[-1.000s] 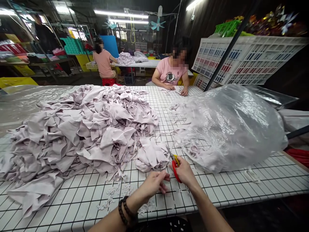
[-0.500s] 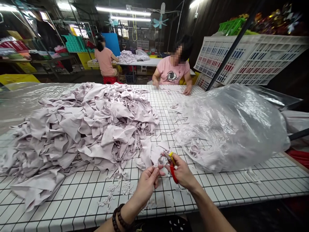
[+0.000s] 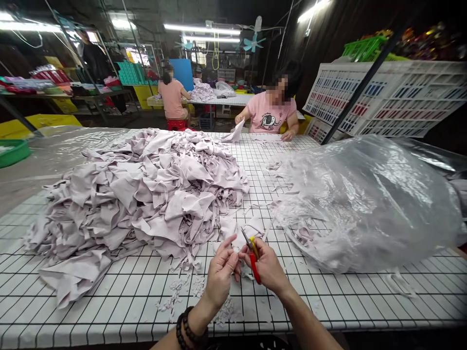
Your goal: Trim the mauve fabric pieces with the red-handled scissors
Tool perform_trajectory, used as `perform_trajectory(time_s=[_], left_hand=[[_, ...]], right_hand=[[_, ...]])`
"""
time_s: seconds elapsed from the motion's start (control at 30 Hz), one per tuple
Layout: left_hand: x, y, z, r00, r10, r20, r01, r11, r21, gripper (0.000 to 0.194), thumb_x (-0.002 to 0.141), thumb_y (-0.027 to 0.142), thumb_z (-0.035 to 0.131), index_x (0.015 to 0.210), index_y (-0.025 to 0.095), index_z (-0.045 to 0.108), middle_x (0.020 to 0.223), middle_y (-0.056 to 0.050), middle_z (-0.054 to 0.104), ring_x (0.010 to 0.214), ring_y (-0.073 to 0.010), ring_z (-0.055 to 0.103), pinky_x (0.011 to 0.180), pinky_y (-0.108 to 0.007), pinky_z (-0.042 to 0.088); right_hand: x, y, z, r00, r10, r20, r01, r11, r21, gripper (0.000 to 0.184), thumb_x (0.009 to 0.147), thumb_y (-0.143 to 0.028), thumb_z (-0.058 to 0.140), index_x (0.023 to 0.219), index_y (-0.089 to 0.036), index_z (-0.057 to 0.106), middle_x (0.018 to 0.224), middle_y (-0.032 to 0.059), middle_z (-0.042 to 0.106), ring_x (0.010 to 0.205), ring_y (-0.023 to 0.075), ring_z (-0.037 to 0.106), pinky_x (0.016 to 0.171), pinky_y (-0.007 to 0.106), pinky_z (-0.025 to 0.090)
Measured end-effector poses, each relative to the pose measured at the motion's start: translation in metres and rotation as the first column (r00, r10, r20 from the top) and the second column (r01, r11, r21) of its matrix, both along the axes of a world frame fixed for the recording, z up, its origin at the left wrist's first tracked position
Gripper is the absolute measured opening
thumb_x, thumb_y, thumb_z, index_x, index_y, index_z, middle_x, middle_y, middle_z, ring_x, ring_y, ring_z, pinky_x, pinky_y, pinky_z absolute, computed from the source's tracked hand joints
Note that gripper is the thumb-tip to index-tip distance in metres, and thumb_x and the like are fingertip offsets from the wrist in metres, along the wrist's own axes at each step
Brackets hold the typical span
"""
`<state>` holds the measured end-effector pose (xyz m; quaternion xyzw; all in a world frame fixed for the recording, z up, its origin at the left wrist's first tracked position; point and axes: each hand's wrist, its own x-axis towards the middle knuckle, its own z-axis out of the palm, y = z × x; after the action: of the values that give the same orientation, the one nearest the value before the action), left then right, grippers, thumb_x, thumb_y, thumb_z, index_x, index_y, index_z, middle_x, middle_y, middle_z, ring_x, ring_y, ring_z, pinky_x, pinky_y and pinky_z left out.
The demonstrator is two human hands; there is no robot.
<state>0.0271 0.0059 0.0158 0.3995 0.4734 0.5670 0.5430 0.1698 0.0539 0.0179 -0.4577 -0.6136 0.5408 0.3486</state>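
My right hand (image 3: 268,267) is closed round a pair of small scissors (image 3: 254,257) with red and yellow handles, their blades pointing up and away from me. Close beside it, my left hand (image 3: 221,270) pinches the edge of a pale lilac fabric piece (image 3: 229,231), one finger stretched out. The rest of that piece lies on the table just beyond my fingers. To the left rises a large heap of the same fabric (image 3: 175,180). Small cut scraps (image 3: 175,294) are scattered near my left wrist.
A clear plastic bag (image 3: 365,194) with pale fabric inside fills the right of the checked tabletop (image 3: 134,311). Opposite me sits a person in a pink shirt (image 3: 272,114), handling a fabric piece. White crates (image 3: 386,97) and a slanting dark pole (image 3: 359,73) stand at the right.
The scissors have turned more upright, with the blades closer together. My left index finger has stretched out. Across the table, the person has lifted a fabric piece. The view has shifted slightly left.
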Motion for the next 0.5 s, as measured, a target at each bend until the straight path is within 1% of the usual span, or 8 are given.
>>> perform_trajectory(time_s=[0.1, 0.17, 0.23, 0.33, 0.4, 0.5], left_hand=[[0.0, 0.003, -0.004, 0.989, -0.093, 0.114, 0.091, 0.996, 0.021, 0.03, 0.089, 0.039, 0.052, 0.083, 0.013, 0.066, 0.067, -0.003, 0.058, 0.048, -0.0088, 0.046, 0.047, -0.022, 0.041], [0.0, 0.004, -0.004, 0.983, -0.116, 0.14, 0.113, 0.993, 0.031, 0.028, 0.089, 0.038, 0.051, 0.085, 0.013, 0.065, 0.061, 0.0, 0.054, 0.05, -0.0097, 0.048, 0.051, -0.022, 0.042], [0.0, 0.005, -0.003, 0.985, -0.121, 0.122, 0.117, 0.992, 0.036, 0.028, 0.089, 0.038, 0.051, 0.085, 0.013, 0.064, 0.063, 0.0, 0.053, 0.055, -0.0116, 0.053, 0.056, -0.024, 0.045], [0.0, 0.006, -0.002, 0.993, -0.115, 0.036, 0.113, 0.992, 0.056, 0.027, 0.09, 0.038, 0.051, 0.082, 0.014, 0.062, 0.066, -0.001, 0.053, 0.058, -0.0129, 0.055, 0.059, -0.025, 0.045], [0.001, 0.007, -0.003, 0.993, -0.116, -0.023, 0.117, 0.99, 0.076, 0.027, 0.09, 0.037, 0.05, 0.08, 0.015, 0.061, 0.066, -0.001, 0.052, 0.057, -0.0127, 0.053, 0.06, -0.026, 0.045], [0.001, 0.008, -0.007, 0.989, -0.134, -0.07, 0.14, 0.986, 0.092, 0.026, 0.09, 0.036, 0.05, 0.079, 0.016, 0.061, 0.066, 0.0, 0.052, 0.057, -0.0127, 0.052, 0.06, -0.026, 0.044]], right_hand=[[0.014, 0.0, 0.003, 0.998, -0.006, 0.06, 0.007, 1.0, -0.024, 0.03, 0.075, -0.047, 0.065, 0.082, -0.02, 0.054, 0.073, -0.0009, 0.056, 0.064, 0.0141, 0.052, 0.058, 0.024, 0.043], [0.027, 0.0, 0.011, 0.984, -0.003, 0.177, 0.002, 1.0, 0.004, 0.029, 0.075, -0.046, 0.066, 0.079, -0.021, 0.052, 0.066, -0.004, 0.05, 0.06, 0.0122, 0.046, 0.055, 0.023, 0.039], [0.039, -0.002, 0.02, 0.941, 0.035, 0.337, -0.058, 0.997, 0.057, 0.032, 0.071, -0.045, 0.07, 0.073, -0.022, 0.048, 0.062, -0.006, 0.045, 0.057, 0.0111, 0.041, 0.052, 0.022, 0.034], [0.049, -0.005, 0.029, 0.852, 0.072, 0.519, -0.163, 0.978, 0.132, 0.038, 0.066, -0.047, 0.072, 0.069, -0.022, 0.044, 0.064, -0.0055, 0.047, 0.059, 0.0117, 0.041, 0.053, 0.023, 0.031], [0.049, -0.006, 0.03, 0.812, 0.076, 0.579, -0.195, 0.97, 0.146, 0.039, 0.067, -0.049, 0.071, 0.068, -0.022, 0.043, 0.066, -0.0048, 0.048, 0.06, 0.0123, 0.042, 0.054, 0.023, 0.031], [0.045, -0.007, 0.027, 0.782, 0.088, 0.617, -0.226, 0.963, 0.149, 0.035, 0.069, -0.048, 0.068, 0.07, -0.022, 0.044, 0.068, -0.0039, 0.05, 0.061, 0.013, 0.043, 0.054, 0.024, 0.031]])
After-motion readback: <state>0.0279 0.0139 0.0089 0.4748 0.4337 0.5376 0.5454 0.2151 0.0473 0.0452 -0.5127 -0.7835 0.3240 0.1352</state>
